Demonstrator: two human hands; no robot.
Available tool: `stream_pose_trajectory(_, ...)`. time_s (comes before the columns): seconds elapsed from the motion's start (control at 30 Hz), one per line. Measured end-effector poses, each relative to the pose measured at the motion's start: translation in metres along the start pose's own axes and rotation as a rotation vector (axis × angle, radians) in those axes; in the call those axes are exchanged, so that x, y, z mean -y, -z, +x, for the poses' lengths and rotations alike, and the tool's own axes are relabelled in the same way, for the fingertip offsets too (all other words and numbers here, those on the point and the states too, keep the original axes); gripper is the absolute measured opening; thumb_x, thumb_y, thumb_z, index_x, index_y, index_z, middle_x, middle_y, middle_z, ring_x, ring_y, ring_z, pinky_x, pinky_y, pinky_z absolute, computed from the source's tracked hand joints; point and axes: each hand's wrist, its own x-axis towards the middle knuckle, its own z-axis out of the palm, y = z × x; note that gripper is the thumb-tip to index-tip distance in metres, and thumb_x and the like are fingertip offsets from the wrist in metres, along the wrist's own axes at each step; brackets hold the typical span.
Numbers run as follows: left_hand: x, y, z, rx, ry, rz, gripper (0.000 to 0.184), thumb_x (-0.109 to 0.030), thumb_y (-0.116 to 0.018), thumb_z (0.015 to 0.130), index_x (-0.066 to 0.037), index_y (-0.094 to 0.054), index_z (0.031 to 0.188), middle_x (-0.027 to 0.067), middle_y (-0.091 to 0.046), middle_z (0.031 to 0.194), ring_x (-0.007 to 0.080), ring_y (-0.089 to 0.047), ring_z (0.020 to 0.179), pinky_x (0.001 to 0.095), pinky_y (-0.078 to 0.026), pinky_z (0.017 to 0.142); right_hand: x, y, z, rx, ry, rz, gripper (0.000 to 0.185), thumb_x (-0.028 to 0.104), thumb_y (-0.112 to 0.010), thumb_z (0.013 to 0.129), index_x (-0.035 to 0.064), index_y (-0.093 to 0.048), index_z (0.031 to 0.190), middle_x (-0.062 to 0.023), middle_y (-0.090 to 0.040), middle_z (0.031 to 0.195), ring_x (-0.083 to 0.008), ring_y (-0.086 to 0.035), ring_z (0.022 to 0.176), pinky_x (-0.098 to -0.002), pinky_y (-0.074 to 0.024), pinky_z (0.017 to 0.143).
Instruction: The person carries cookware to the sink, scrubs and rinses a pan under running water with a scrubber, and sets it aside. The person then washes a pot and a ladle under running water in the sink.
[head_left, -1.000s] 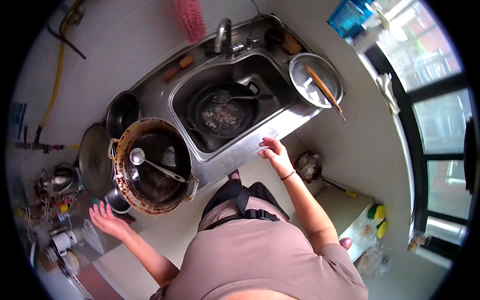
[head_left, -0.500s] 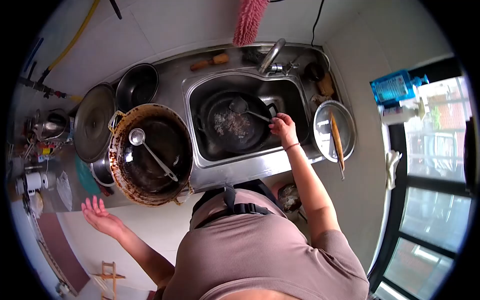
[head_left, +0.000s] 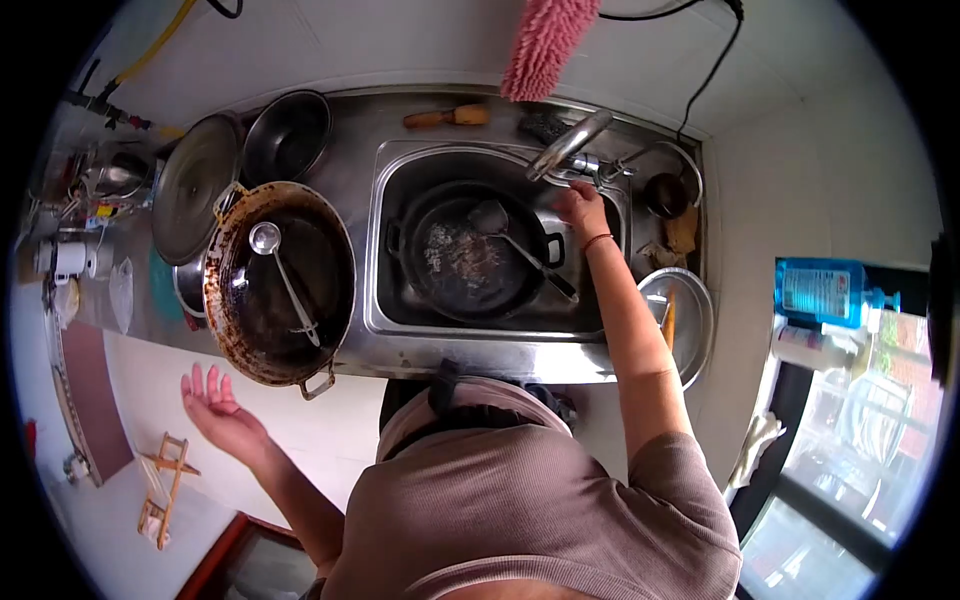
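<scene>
In the sink lies a black wok with wet, pale food residue on its bottom. A spatula rests in it, its dark handle leaning over the wok's rim. Just below the faucet is my right hand, fingers reaching forward and apart from the spatula; whether they touch the faucet I cannot tell. My left hand hangs palm up and empty before the counter, fingers spread. Near it stands a large stained pot with a metal ladle inside.
A round lid and a dark bowl stand behind the pot. A wooden-handled brush lies behind the sink. On the right is a metal basin, with a blue bottle beyond. A pink duster hangs above.
My right hand has let go of the spatula handle and moved up toward the faucet. The spatula now leans on the wok's rim. My left hand stays open; the view has shifted.
</scene>
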Motion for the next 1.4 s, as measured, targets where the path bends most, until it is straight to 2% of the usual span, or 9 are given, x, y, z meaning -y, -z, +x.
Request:
stream_pose_trajectory(0.07, 0.001, -0.027, -0.019, 0.106, 0.029, -0.032, 0.048, -0.034, -0.035, 0.092, 0.003, -0.035, 0.122, 0.0198, -0.047, 0.118, 0.0234, -0.053, 0.093, 0.0321, -0.043, 0.079, -0.006, 0.007, 0.014, 0.016, 0.014, -0.005, 0.038, 0.015, -0.052, 0.083, 0.0023, -0.044, 0.118, -0.0094, -0.057, 0.098, -0.0175, -0.060, 0.073, -0.0293, -0.0486, 0.060)
stream_pose_trajectory(0.37, 0.015, -0.114, -0.063, 0.521, 0.181, -0.160, 0.039, -0.028, -0.034, 0.093, -0.001, -0.039, 0.121, 0.0178, -0.047, 0.119, 0.0210, -0.054, 0.090, 0.0317, -0.043, 0.078, 0.009, 0.032, 0.029, -0.038, -0.038, -0.210, 0.040, 0.020, -0.050, 0.083, -0.0015, -0.045, 0.117, -0.0098, -0.063, 0.096, -0.0160, -0.063, 0.077, -0.0239, -0.0451, 0.057)
stream_pose_trajectory(0.87, 0.039, -0.163, -0.086, 0.791, 0.375, -0.126, 0.036, -0.028, -0.036, 0.093, 0.001, -0.044, 0.114, 0.0127, -0.051, 0.113, 0.0147, -0.056, 0.084, 0.0267, -0.045, 0.073, -0.007, -0.034, 0.022, 0.137, -0.059, 0.014, 0.033, 0.022, -0.054, 0.084, 0.0027, -0.047, 0.110, -0.0133, -0.061, 0.092, -0.0215, -0.062, 0.070, -0.0265, -0.0481, 0.053)
stream_pose_trajectory(0.93, 0.041, -0.166, -0.086, 0.794, 0.373, -0.131, 0.036, -0.028, -0.036, 0.093, 0.001, -0.044, 0.114, 0.0129, -0.051, 0.113, 0.0148, -0.056, 0.084, 0.0268, -0.045, 0.073, 0.006, -0.044, 0.013, 0.185, -0.069, 0.028, 0.028, 0.013, -0.054, 0.079, 0.0032, -0.050, 0.105, -0.0049, -0.061, 0.086, -0.0158, -0.060, 0.069, -0.0228, -0.0462, 0.053)
stream_pose_trajectory(1.07, 0.045, -0.167, -0.083, 0.831, 0.396, -0.103, 0.036, -0.028, -0.034, 0.094, 0.000, -0.042, 0.115, 0.0131, -0.049, 0.116, 0.0149, -0.055, 0.087, 0.0271, -0.043, 0.075, 0.008, -0.019, 0.026, 0.278, -0.029, -0.057, 0.027, 0.016, -0.057, 0.077, 0.0048, -0.053, 0.101, -0.0045, -0.061, 0.083, -0.0136, -0.059, 0.068, -0.0235, -0.0449, 0.051)
stream_pose_trajectory(1.13, 0.047, -0.167, -0.083, 0.836, 0.406, -0.092, 0.036, -0.029, -0.035, 0.094, 0.000, -0.043, 0.115, 0.0131, -0.049, 0.116, 0.0150, -0.055, 0.087, 0.0271, -0.043, 0.075, 0.007, 0.007, 0.036, 0.021, -0.048, -0.055, 0.023, 0.021, -0.055, 0.078, 0.0055, -0.055, 0.095, -0.0046, -0.061, 0.081, -0.0132, -0.057, 0.064, -0.0246, -0.0433, 0.050)
stream_pose_trajectory(1.23, 0.051, -0.168, -0.085, 0.852, 0.431, -0.080, 0.037, -0.029, -0.036, 0.093, 0.000, -0.043, 0.115, 0.0130, -0.050, 0.115, 0.0152, -0.055, 0.087, 0.0271, -0.043, 0.074, 0.010, 0.028, 0.041, -0.053, -0.165, -0.101, 0.022, 0.023, -0.053, 0.080, 0.0056, -0.054, 0.093, -0.0050, -0.060, 0.080, -0.0144, -0.059, 0.065, -0.0254, -0.0426, 0.049)
stream_pose_trajectory(1.3, 0.055, -0.173, -0.087, 0.864, 0.464, -0.089, 0.037, -0.030, -0.037, 0.093, -0.001, -0.043, 0.115, 0.0128, -0.051, 0.114, 0.0158, -0.055, 0.086, 0.0274, -0.044, 0.074, 0.001, 0.026, 0.040, 0.104, -0.197, -0.145, 0.031, 0.025, -0.051, 0.083, 0.0056, -0.052, 0.107, -0.0072, -0.061, 0.090, -0.0176, -0.061, 0.074, -0.0290, -0.0489, 0.056)
stream_pose_trajectory(1.4, 0.067, -0.184, -0.092, 0.882, 0.564, -0.124, 0.036, -0.029, -0.037, 0.093, -0.001, -0.043, 0.116, 0.0125, -0.051, 0.113, 0.0164, -0.056, 0.085, 0.0278, -0.044, 0.073, -0.012, 0.002, 0.030, 0.225, -0.209, -0.174, 0.031, 0.025, -0.051, 0.083, 0.0050, -0.051, 0.108, -0.0083, -0.061, 0.091, -0.0183, -0.061, 0.075, -0.0288, -0.0497, 0.057)
